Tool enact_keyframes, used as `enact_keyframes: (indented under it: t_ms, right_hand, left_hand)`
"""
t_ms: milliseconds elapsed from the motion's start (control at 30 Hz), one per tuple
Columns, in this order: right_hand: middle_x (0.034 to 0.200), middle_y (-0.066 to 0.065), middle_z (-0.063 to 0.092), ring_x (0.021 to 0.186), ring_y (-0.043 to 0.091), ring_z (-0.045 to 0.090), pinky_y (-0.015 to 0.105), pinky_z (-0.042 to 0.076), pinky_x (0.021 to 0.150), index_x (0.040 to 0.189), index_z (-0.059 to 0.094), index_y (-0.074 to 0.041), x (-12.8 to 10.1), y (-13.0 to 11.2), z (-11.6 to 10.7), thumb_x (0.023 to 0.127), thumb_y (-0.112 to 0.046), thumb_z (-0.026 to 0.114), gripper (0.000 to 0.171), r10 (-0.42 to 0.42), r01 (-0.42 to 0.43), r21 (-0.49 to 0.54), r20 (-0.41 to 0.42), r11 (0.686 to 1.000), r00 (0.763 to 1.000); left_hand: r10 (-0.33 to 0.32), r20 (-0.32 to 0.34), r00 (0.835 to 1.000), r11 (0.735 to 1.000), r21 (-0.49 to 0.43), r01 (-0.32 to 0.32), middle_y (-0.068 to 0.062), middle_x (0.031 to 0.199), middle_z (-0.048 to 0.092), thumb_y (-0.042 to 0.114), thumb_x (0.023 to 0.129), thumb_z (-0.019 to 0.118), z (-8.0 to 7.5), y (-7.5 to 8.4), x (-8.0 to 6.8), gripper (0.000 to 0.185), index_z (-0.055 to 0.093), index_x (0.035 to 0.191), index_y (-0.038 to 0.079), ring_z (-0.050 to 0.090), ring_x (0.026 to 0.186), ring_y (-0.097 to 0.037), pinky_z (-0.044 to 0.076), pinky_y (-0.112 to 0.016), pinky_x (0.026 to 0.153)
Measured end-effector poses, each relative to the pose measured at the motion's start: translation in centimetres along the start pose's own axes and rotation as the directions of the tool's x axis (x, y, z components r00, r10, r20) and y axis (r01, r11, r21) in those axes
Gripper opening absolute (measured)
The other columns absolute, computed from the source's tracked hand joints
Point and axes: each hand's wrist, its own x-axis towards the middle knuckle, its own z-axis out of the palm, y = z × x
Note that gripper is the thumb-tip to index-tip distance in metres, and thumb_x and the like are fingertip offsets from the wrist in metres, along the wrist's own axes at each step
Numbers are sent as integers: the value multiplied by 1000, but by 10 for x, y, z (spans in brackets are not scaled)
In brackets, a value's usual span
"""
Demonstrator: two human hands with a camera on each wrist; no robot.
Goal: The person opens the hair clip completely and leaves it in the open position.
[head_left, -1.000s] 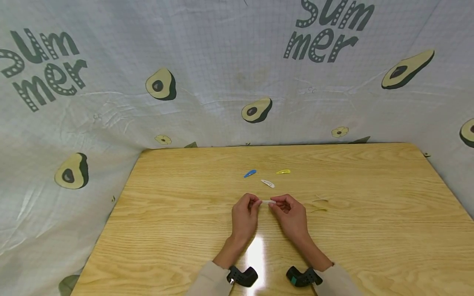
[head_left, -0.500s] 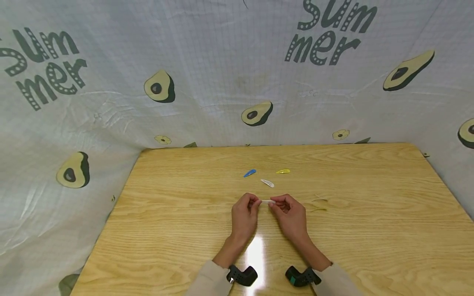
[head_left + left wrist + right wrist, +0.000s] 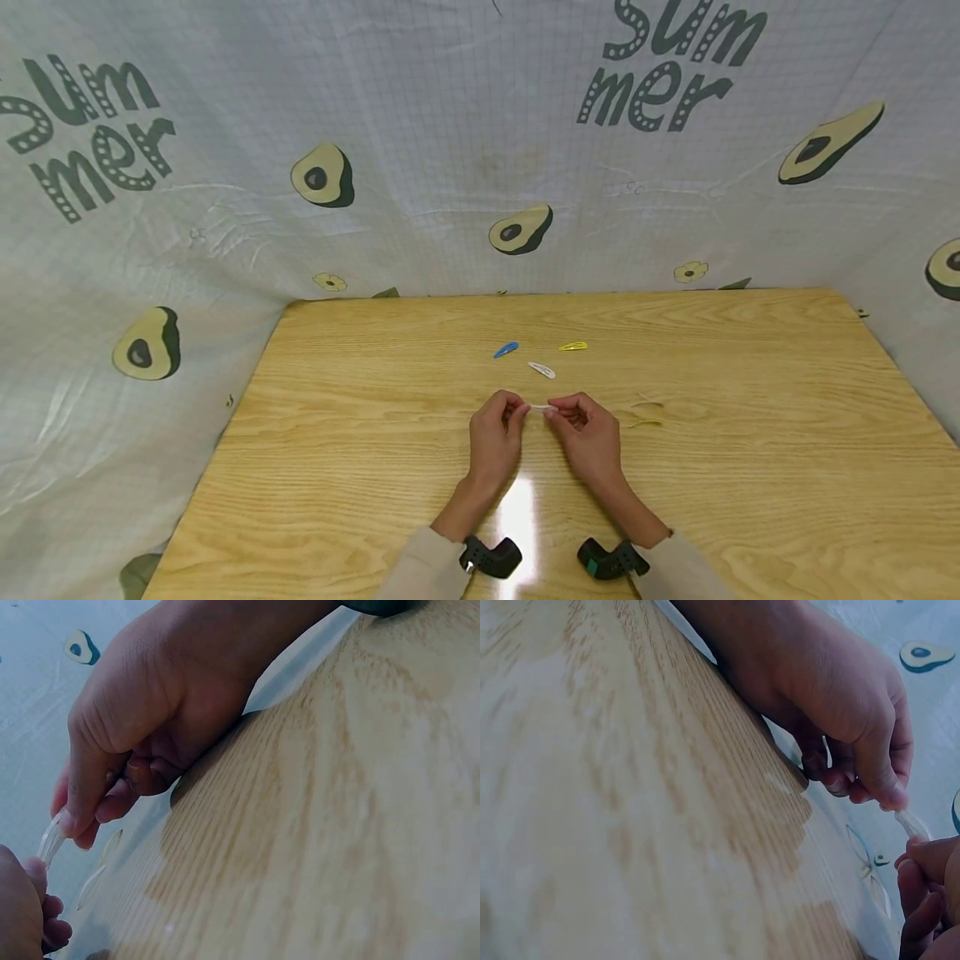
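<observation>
Both hands pinch one small clear hair clip between them, just above the tabletop. Left hand holds one end with thumb and finger curled tight. Right hand holds the other end the same way, so each grip is closed on the clip. Near them, farther back on the tabletop, lie a white clip, a blue clip and a yellow clip. A cloth with avocado pictures hangs behind.
</observation>
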Motion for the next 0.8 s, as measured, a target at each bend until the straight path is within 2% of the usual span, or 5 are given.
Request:
enact_keyframes:
  t_ms: [233, 433, 600, 800]
  right_hand:
    - [77, 15, 66, 69, 29, 64, 21, 49, 61, 89, 70, 5, -4, 9, 4, 83, 0, 72, 8, 16, -16, -9, -33, 1000, 999]
    - [77, 6, 67, 66, 20, 64, 21, 49, 59, 89, 72, -5, -3, 40, 9, 83, -12, 76, 9, 21, -20, 16, -51, 1000, 998]
    - [77, 5, 68, 65, 17, 63, 22, 49, 58, 88, 73, -7, -6, 47, 11, 83, -16, 77, 10, -2, 6, 47, -66, 999, 998]
    - [79, 4, 69, 65, 16, 63, 24, 50, 57, 88, 72, -9, -10, 48, 13, 83, -17, 76, 11, -21, 25, 58, -74, 998, 997]
  left_hand:
    - [52, -27, 998, 999, 7, -52, -3, 70, 59, 0, 82, 72, 0, -2, -5, 13, 59, 81, 4, 54, 58, -10, 44, -19, 52]
    - [44, -20, 999, 999, -10, -44, -3, 71, 60, 1, 85, 71, 0, -4, -9, 11, 61, 83, 4, 54, 59, -9, 44, -19, 52]
    - [6, 19, 1000, 1000, -12, -6, -2, 73, 61, 6, 89, 68, -2, -5, -11, 6, 63, 86, 4, 53, 60, -8, 44, -19, 53]
    - [-22, 53, 998, 998, -54, 25, -3, 75, 63, 13, 94, 63, -6, -6, -13, 13, 64, 89, 1, 55, 62, -11, 45, -21, 54]
